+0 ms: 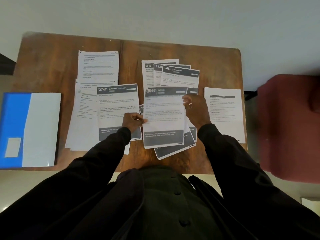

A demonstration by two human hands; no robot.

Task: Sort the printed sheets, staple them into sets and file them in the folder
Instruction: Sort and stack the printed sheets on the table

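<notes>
Printed sheets lie spread over a wooden table [52,66]. Both hands hold one sheet with a dark header and footer [163,118], blurred, over a loose pile at the centre. My left hand [132,122] pinches its left edge and my right hand [195,108] grips its right edge. The sheet headed 2747 [118,103] lies just left of it, on top of plainer text pages [83,118]. Three fanned sheets, the top one headed 2659 [180,75], lie behind. A blue and white folder [29,129] lies shut at the table's left front corner. No stapler is visible.
A plain text page [98,66] lies at the back left and a small stack of text pages [224,111] at the right edge. A dark red chair or cushion [290,122] stands beside the table on the right. A pale wall lies behind the table.
</notes>
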